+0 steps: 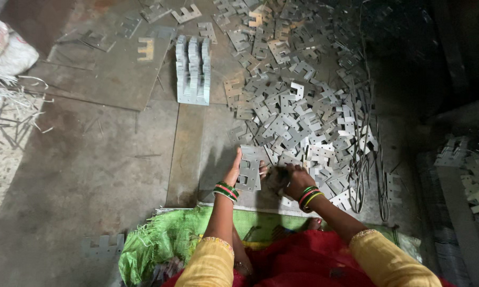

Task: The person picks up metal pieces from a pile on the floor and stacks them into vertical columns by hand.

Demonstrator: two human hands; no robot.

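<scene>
1. Head view: a small stack of notched metal plates (249,169) was gripped upright by the left hand (234,169), fingers pressed around its edge
2. Just beside it, the right hand (294,180) was curled on the loose plate pile (298,106); what it pinched could not be told
3. Farther off, a neat plate stack (193,72) was stood on the floor (91,159)

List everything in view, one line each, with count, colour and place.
Loose metal plates: too many to count, grey, heaped on the floor right of centre.
Stacked plates: one neat block standing on edge, grey, upper centre.
Held plates: a small bunch, grey, in the left hand.
Single plate: one, grey, lower left floor.
Wire loops: several, dark, right edge of the heap.
Metal sheet: one, grey, flat at upper left.
Green sack: one, under the person.
Bangles: green, red and yellow, on both wrists.
Left hand: gripping the held plates.
Right hand: resting on the heap.
</scene>
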